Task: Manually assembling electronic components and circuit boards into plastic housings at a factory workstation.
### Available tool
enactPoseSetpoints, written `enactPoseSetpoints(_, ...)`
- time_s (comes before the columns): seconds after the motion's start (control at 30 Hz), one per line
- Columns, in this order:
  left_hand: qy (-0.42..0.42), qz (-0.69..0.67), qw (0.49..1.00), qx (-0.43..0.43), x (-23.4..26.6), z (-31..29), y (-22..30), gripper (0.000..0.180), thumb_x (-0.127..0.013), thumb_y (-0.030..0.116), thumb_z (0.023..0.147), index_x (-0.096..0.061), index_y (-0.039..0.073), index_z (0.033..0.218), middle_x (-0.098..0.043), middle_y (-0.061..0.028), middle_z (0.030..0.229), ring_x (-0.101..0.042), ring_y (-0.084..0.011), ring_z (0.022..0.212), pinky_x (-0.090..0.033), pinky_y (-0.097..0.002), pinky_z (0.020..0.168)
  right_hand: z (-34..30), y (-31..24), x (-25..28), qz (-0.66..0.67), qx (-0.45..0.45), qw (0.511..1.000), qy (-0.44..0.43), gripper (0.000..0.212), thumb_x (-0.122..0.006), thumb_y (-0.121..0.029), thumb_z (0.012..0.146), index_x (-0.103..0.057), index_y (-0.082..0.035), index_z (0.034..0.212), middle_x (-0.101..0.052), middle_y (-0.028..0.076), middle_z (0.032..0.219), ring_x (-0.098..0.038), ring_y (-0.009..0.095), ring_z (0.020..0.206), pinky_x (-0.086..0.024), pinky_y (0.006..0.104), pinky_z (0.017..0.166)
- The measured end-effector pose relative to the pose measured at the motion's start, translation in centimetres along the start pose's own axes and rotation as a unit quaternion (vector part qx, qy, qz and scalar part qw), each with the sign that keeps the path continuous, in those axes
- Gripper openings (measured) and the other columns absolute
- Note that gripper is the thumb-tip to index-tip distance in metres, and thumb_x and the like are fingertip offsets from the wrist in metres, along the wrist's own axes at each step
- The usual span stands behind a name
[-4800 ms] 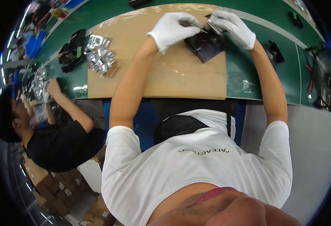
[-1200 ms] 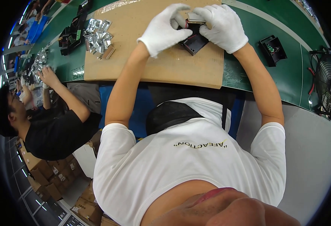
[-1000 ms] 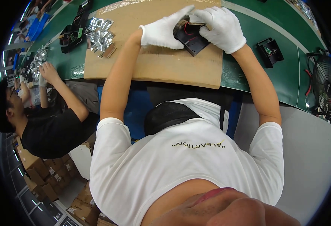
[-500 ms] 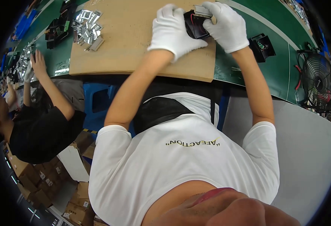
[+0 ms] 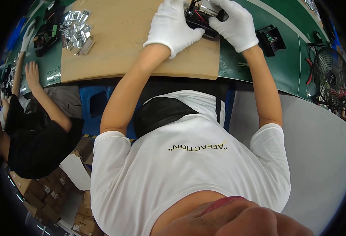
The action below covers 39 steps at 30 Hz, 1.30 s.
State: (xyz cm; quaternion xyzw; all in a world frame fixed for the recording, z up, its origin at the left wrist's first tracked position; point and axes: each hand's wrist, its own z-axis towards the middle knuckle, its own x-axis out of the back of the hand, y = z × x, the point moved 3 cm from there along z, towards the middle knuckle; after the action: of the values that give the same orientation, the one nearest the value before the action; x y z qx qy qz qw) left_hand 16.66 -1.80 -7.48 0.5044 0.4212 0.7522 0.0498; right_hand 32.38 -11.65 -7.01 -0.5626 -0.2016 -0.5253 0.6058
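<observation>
A black plastic housing with a red wire inside is held up over the far right part of a cardboard sheet. My white-gloved left hand is closed round its left side, thumb along the near edge. My gloved right hand grips from the right, its thumb and fingers at a silver metal piece at the housing's far side. Whether that piece is seated in the housing or only held against it, I cannot tell. The far fingertips are partly cut off by the picture's upper edge.
Several silver metal pieces lie piled on the cardboard's left. Black housings stand left of it, another housing right, on the green table. Red-handled pliers and a black fan are far right. A co-worker's hand is left.
Both my hands and the housing have shifted up in the picture, and the housing is now turned to show more of its inside. The co-worker's gloved hand has reached farther forward.
</observation>
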Motion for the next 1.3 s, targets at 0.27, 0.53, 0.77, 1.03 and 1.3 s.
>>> enactPoseSetpoints(0.27, 0.014, -0.029, 0.997, -0.064, -1.3, -0.2, 0.5, 0.059, -0.085, 0.024, 0.072, -0.063, 0.003, 0.122, -0.061, -0.0227, 0.117, -0.061, -0.0423, 0.106, -0.053, -0.0451, 0.097, 1.5, 4.5, -1.4, 0.153, -0.006, 0.987, -0.054, 0.041, -0.075, -0.008, 0.069, -0.073, -0.003, 0.11, -0.073, 0.012, 0.09, -0.066, 0.033, 0.074, -0.054, 0.0363, 0.071)
enactPoseSetpoints(0.53, 0.006, -0.039, 0.999, -0.013, -0.3, 0.0, 0.3, 0.05, -0.085, 0.03, 0.075, -0.068, 0.002, 0.114, -0.06, -0.0237, 0.114, -0.06, -0.0437, 0.104, -0.053, -0.044, 0.094, 1.2, 4.3, -1.2, 0.036, 0.0, 0.996, -0.078, 0.04, -0.074, -0.006, 0.069, -0.07, -0.004, 0.109, -0.07, 0.012, 0.093, -0.065, 0.033, 0.077, -0.054, 0.0376, 0.073)
enactPoseSetpoints(0.77, -0.153, -0.014, 0.988, -0.012, -0.3, 2.0, -1.2, 0.05, -0.083, 0.037, 0.077, -0.071, -0.001, 0.107, -0.061, -0.0248, 0.111, -0.06, -0.0434, 0.096, -0.054, -0.0438, 0.089, 0.5, 3.3, -0.8, 0.069, 0.04, 0.996, -0.038, 0.04, -0.073, -0.004, 0.068, -0.068, -0.004, 0.108, -0.069, 0.013, 0.097, -0.064, 0.033, 0.079, -0.054, 0.0382, 0.074)
enactPoseSetpoints(1.03, -0.193, 0.033, 0.981, 0.005, -0.2, 2.6, 0.1, 0.052, -0.083, 0.041, 0.075, -0.072, -0.002, 0.102, -0.06, -0.0267, 0.112, -0.06, -0.043, 0.093, -0.055, -0.0446, 0.088, 0.6, 3.3, -0.7, 0.083, 0.013, 0.995, -0.054, 0.041, -0.073, -0.003, 0.067, -0.068, -0.003, 0.108, -0.069, 0.012, 0.097, -0.064, 0.033, 0.08, -0.054, 0.0374, 0.075)
enactPoseSetpoints(1.3, -0.158, -0.012, 0.987, -0.029, -0.5, 2.3, -1.1, 0.053, -0.083, 0.041, 0.074, -0.072, -0.003, 0.101, -0.061, -0.0271, 0.112, -0.062, -0.0424, 0.093, -0.055, -0.0452, 0.088, 0.6, 2.5, -0.1, 0.077, -0.025, 0.995, -0.063, 0.041, -0.074, -0.003, 0.067, -0.069, -0.003, 0.108, -0.07, 0.012, 0.097, -0.065, 0.033, 0.081, -0.055, 0.0366, 0.076)
